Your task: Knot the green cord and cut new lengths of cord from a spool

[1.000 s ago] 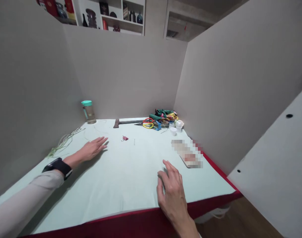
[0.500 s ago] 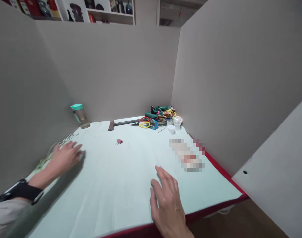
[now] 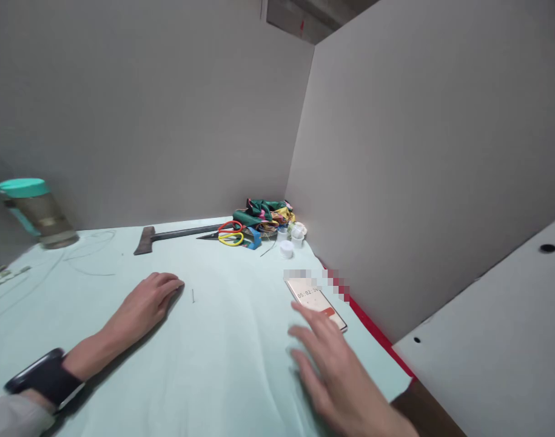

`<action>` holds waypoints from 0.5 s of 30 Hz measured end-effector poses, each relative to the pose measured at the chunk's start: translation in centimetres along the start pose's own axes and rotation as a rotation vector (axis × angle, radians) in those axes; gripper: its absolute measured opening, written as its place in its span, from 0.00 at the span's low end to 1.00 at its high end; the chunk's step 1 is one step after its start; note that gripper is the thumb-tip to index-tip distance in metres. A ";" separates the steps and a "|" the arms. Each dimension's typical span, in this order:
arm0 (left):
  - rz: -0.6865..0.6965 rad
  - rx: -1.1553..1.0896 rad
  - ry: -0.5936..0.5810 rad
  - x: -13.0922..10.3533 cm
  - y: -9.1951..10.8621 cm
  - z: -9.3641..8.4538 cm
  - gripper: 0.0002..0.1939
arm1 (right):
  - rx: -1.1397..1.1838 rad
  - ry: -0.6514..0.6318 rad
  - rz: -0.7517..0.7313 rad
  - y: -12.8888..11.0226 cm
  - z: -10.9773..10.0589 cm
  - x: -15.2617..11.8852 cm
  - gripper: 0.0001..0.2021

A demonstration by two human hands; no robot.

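My left hand [image 3: 145, 306], with a dark watch on its wrist, rests low on the pale green cloth. Its fingers are closed and bent down over the spot where the pink binder clip lay; the clip itself is hidden under them. Just right of the fingertips a small nail [image 3: 193, 295] lies on the cloth. My right hand [image 3: 334, 364] is open and slightly blurred, its fingers apart and holding nothing. It hovers at the near side of a phone [image 3: 316, 297] that shows a timer, and its forefinger overlaps the phone's lower edge in view.
An axe [image 3: 181, 233] lies along the back, beside scissors [image 3: 230, 238] with red and yellow handles. Crumpled patterned fabric [image 3: 263, 212] and small white cups [image 3: 287, 248] fill the back corner. A bottle with a turquoise lid [image 3: 40, 212] stands back left, near loose thread [image 3: 84, 270]. Grey panels enclose the table.
My left hand has moved right, from the stems at the left edge onto the binder clip, and its fingers have closed. My right hand has shifted right towards the phone. The view has turned right.
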State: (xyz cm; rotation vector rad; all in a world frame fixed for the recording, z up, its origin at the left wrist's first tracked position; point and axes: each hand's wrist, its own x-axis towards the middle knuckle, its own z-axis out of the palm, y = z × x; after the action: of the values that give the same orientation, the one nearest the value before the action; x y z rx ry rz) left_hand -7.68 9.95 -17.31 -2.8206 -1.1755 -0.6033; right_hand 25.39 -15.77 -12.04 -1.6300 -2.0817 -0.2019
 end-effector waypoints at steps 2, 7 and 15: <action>0.009 -0.021 0.044 -0.5 -0.4 0.6 0.14 | -0.038 -0.070 0.071 2.5 -2.5 3.6 0.12; 0.031 -0.025 0.100 -0.7 -0.4 1.9 0.22 | -0.138 -0.180 0.260 7.8 -3.2 13.6 0.16; 0.032 -0.012 0.146 -0.6 -1.0 2.8 0.23 | -0.259 -0.392 0.333 10.8 1.8 19.7 0.19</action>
State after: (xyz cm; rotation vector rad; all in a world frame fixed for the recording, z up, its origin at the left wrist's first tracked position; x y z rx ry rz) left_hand -7.78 10.70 -20.28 -2.7449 -1.1031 -0.8007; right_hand 31.72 5.13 -6.52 -2.2998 -2.0763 -0.0409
